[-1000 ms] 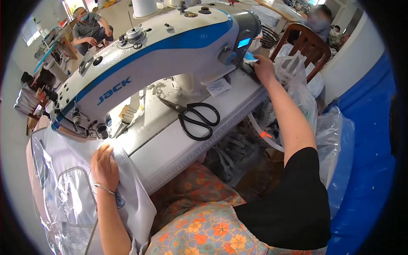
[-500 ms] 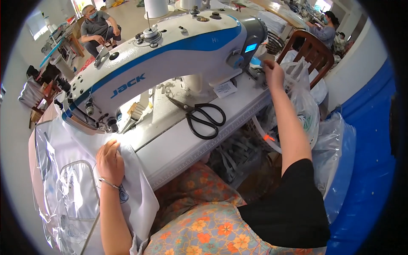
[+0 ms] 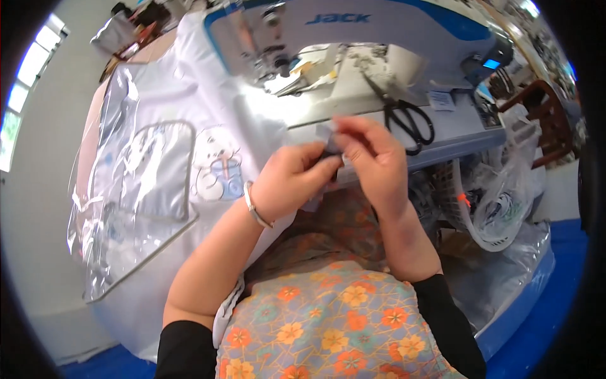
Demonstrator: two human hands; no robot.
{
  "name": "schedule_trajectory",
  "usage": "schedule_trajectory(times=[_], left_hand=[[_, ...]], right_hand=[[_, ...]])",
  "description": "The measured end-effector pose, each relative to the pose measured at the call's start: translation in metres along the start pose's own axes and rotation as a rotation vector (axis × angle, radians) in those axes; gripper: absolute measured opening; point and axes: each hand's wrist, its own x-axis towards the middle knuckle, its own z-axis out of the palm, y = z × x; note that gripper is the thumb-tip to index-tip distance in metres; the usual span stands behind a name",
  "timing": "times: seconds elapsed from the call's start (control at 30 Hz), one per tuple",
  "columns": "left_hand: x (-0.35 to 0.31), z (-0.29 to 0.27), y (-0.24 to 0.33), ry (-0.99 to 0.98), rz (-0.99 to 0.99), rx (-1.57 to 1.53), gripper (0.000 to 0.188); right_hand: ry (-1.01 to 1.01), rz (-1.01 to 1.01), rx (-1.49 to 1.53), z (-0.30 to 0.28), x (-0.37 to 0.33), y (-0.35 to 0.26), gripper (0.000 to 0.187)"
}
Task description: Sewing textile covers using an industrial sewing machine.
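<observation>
Head view: I've got both hands meeting in front of the sewing machine [image 3: 353,28].
Left hand [image 3: 290,179] is off the white cloth [image 3: 211,82] it rested on, now pinching a small dark piece [image 3: 331,146]; right hand [image 3: 380,163] came over from the machine's right end, fingers at the piece, blurred, can't tell its grip. Cloth lies left.

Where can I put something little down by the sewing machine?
A small bare patch of tabletop lies between the scissors and its right end, below the white label. White fabric and clear plastic crowd the left; the left hand and right hand fill the middle.
</observation>
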Motion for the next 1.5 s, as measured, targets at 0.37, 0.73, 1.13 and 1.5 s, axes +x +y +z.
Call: schedule_trajectory(times=[0.37, 0.73, 1.13, 1.5], left_hand=[[0.005, -0.012, -0.028, 0.211, -0.074, -0.465, 0.035], [0.001, -0.027, -0.03, 0.059, -0.009, -0.197, 0.031], [0.007, -0.033, -0.026, 0.027, 0.016, -0.35, 0.041], [0.017, -0.045, -0.021, 0.358, 0.33, 0.598, 0.019]], right_hand=[[-0.115, -0.6, -0.549, 0.027, -0.016, 0.013, 0.034], [-0.108, 0.251, 0.024, 0.008, 0.013, 0.02, 0.005], [-0.144, 0.294, 0.202, 0.012, 0.039, 0.042, 0.007], [-0.21, 0.324, -0.065, 0.006, 0.05, 0.039, 0.009]])
